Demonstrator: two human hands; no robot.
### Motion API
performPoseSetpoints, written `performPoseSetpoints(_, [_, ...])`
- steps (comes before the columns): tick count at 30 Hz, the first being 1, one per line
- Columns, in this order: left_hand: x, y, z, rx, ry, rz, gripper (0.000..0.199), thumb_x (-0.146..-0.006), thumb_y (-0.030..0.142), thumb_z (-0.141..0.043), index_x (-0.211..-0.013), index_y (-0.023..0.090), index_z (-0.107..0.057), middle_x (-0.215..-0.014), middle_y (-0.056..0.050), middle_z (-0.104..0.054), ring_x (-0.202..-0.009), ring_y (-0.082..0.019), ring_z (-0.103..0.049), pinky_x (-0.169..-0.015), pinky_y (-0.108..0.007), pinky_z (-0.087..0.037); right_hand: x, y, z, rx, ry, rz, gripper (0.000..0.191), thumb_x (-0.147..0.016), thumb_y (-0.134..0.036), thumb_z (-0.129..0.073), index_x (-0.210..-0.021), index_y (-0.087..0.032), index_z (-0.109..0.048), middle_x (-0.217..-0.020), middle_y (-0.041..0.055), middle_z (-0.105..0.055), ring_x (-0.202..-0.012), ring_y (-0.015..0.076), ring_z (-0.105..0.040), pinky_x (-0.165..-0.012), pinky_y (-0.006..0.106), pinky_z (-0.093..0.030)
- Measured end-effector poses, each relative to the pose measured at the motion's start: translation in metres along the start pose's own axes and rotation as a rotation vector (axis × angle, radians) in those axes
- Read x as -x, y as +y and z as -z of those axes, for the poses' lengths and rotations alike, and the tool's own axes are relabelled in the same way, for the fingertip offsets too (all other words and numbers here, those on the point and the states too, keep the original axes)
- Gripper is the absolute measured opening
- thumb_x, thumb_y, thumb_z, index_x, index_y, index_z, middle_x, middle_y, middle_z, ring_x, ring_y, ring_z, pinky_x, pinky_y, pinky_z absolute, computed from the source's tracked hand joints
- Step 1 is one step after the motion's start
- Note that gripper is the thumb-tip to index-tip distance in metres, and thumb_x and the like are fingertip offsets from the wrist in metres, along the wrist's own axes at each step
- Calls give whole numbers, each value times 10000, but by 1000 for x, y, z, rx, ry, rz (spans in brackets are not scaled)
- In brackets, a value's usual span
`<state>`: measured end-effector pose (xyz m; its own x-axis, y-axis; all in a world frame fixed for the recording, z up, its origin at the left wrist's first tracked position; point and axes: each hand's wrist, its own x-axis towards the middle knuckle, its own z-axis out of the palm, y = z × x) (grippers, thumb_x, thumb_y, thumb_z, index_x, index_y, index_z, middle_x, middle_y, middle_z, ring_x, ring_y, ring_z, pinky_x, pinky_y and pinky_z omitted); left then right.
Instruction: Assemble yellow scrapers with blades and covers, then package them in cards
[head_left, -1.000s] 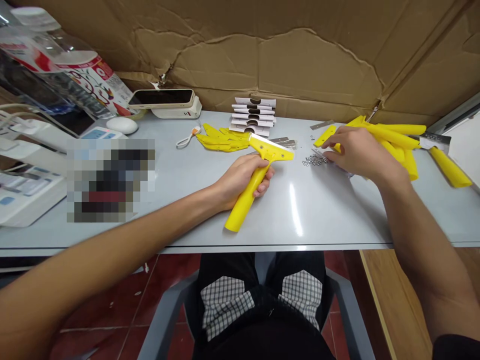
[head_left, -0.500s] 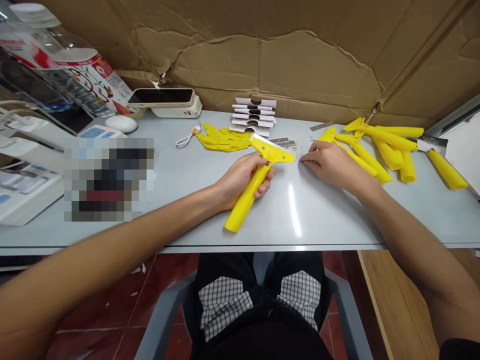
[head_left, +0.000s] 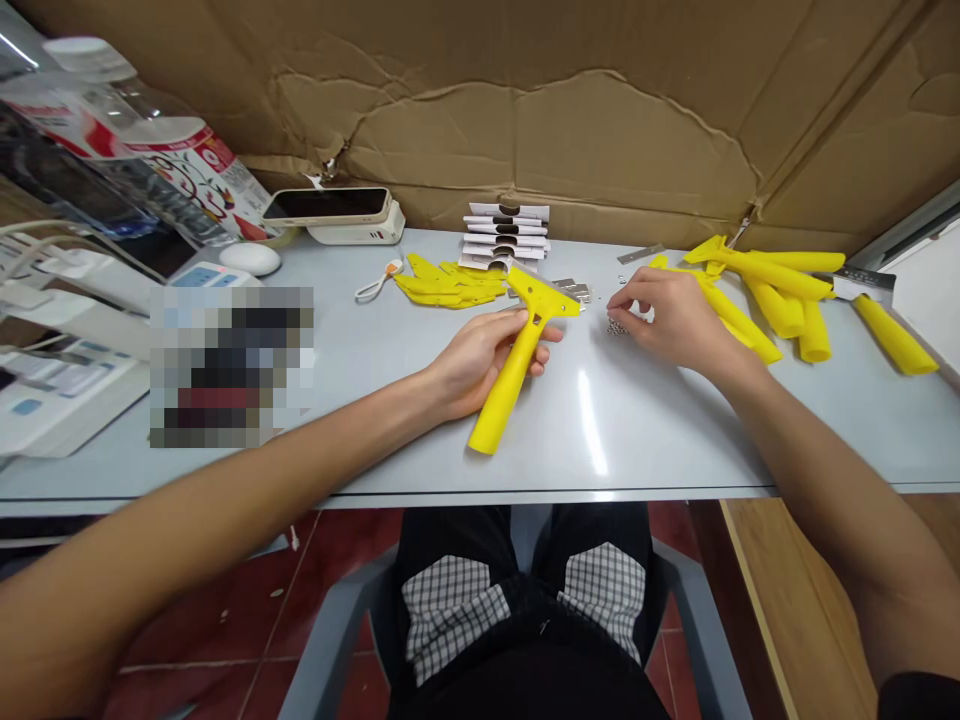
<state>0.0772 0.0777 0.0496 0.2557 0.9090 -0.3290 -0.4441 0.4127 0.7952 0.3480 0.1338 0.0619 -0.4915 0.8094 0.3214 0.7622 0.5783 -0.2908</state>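
A yellow scraper (head_left: 504, 395) is in my left hand (head_left: 480, 362), its wide head up and its handle slanting down toward the table's front edge. Thumb and fingers close round its neck. My right hand (head_left: 667, 318) is just above a small pile of tiny metal parts (head_left: 616, 327), thumb and forefinger pinched together; whatever lies between the tips is too small to make out. Behind the scraper head lie flat metal blades (head_left: 574, 288) and several flat yellow pieces (head_left: 450, 285). More yellow handles (head_left: 780, 290) lie to the right of my right hand.
White packets (head_left: 506, 235) stand stacked by the cardboard wall (head_left: 630, 140). At the left are a phone (head_left: 328, 205) on a white block, a white mouse (head_left: 250, 260), a looped cord (head_left: 373, 285), power strips (head_left: 64, 385) and large bottles (head_left: 187, 165). A single blade (head_left: 640, 254) lies at the back.
The scraper has turned more upright in my left hand and shifted slightly. My right hand has risen a little from the tabletop, and the pile of tiny parts now shows more.
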Motion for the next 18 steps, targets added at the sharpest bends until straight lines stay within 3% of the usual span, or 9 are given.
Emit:
performPoseSetpoints(4, [1,-1,2,17,-24,-22,178,-1041,92,-725,-1203,134,-665,-974,-83,-796,-720,-156,-743,-656,-271,-650,-1,-2,7,-43,87,-33,255,-1025,-319,-648,-1005,-274,-898,-980,111,-818,-872,304,-728,-869,490,-547])
performPoseSetpoints(10, [0,-6,8,-7,-83,-80,310,-861,47,-921,-1037,129,-678,-905,-11,-713,-770,-145,-772,-721,-262,-691,0,-11,9,-122,101,-72,226,-992,-323,-654,-953,-263,-868,-947,95,-819,-846,283,-716,-835,465,-552])
performPoseSetpoints(15, [0,-9,8,-117,-102,-137,360,-875,147,-957,-1113,161,-688,-1026,-9,-704,-694,-121,-760,-612,-240,-642,1,-19,8,-346,78,-151,159,-941,-365,-765,-892,-233,-839,-890,75,-789,-782,232,-667,-754,410,-527])
performPoseSetpoints(18, [2,-9,6,-220,-110,-201,229,-981,207,-882,-1095,153,-691,-1031,-13,-689,-593,-57,-660,-508,-189,-521,2,-22,6,-635,46,-280,207,-903,-409,-879,-885,-208,-835,-809,55,-735,-725,185,-604,-678,362,-486])
